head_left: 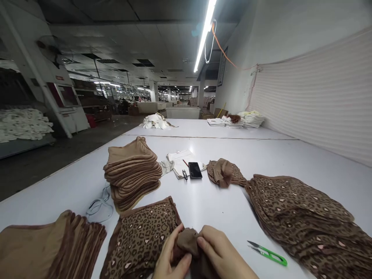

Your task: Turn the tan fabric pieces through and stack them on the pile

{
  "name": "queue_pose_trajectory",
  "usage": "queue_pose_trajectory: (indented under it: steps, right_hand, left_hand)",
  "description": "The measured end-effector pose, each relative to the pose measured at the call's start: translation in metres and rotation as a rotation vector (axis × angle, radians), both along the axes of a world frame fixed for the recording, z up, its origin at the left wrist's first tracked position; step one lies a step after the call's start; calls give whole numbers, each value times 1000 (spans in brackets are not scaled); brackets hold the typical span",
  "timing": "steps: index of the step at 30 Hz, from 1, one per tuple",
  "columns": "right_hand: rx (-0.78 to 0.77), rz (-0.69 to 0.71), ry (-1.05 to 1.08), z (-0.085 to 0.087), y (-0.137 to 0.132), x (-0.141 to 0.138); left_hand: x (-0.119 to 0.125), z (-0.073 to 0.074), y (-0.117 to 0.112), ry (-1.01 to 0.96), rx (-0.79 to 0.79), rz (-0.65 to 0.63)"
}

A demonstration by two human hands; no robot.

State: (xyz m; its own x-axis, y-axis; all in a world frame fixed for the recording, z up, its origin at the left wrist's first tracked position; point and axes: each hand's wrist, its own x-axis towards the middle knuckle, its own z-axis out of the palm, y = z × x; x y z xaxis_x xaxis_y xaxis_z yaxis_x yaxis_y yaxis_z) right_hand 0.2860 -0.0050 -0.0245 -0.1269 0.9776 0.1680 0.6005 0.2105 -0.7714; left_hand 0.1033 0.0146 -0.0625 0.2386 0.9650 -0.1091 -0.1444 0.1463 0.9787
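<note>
Both my hands are at the near edge of the white table, closed on one piece of brown fabric (188, 241). My left hand (172, 257) pinches it from the left, thumb in front. From the right, the thumb and fingers of my right hand (217, 248) grip the same piece; its lower part is hidden between my hands. Just left lies a leopard-print cloth piece (142, 232) with a brown border. Green-handled thread snips (269, 253) rest on the table to the right of my right hand.
Stacked brown cloth pieces (130, 170) stand at left, and more (58, 244) lie nearer. A leopard-print pile (302, 209) spreads at right, beside a smaller bundle (225, 172). A phone (195, 170), papers (180, 157) and a pale blue strap (100, 207) lie on the table (200, 205).
</note>
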Motion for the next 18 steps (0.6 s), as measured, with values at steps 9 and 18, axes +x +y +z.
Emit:
queue_pose_trajectory:
  steps: [9, 18]
  right_hand:
    - [47, -9, 287, 15, 10, -26]
    - [180, 178, 0, -18, -5, -50]
  left_hand:
    - [-30, 41, 8, -210, -172, 265]
    - [-37, 37, 16, -281, -285, 469]
